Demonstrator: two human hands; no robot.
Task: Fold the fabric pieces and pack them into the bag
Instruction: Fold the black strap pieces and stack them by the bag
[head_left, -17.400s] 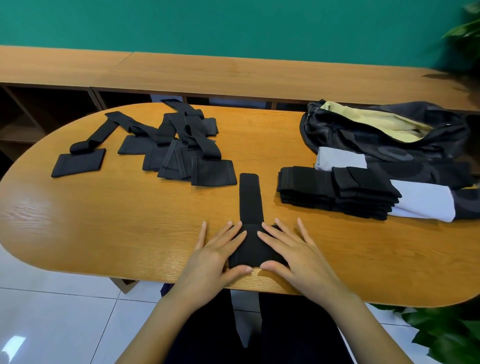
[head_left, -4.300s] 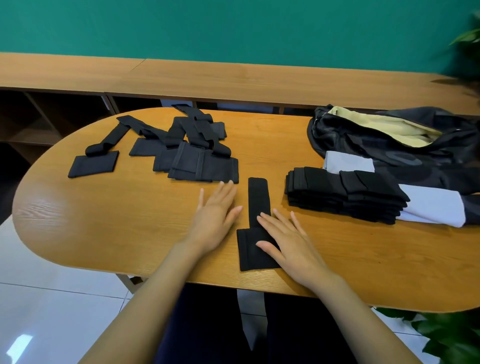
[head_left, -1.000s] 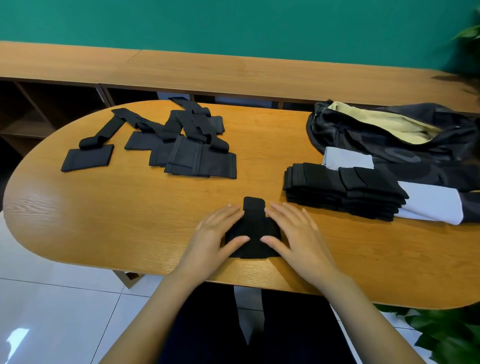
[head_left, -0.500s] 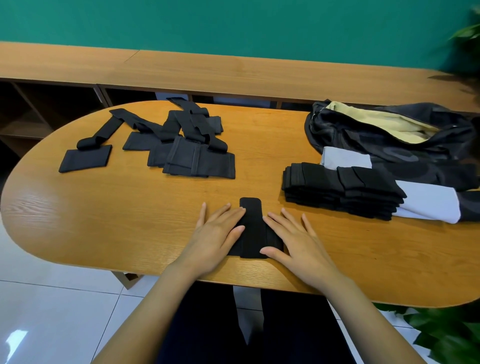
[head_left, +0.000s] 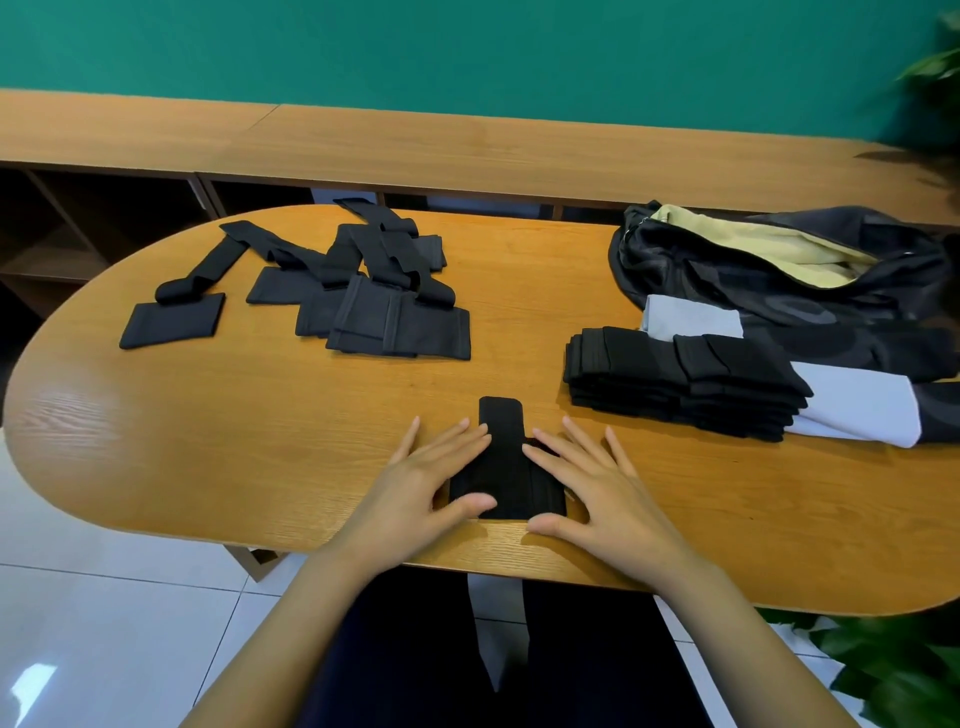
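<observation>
Head view: your left hand and right hand now lie flat, fingers straight, pressing the fabric piece on the desk just left of the folded stack (its long strap has been doubled back), so it looks ready to stack.

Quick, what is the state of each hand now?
Left hand: open, fingers straight, pressing flat on the black fabric piece.
Right hand: open, fingers straight, pressing the same piece.

Two hands, one bag, one table
</observation>
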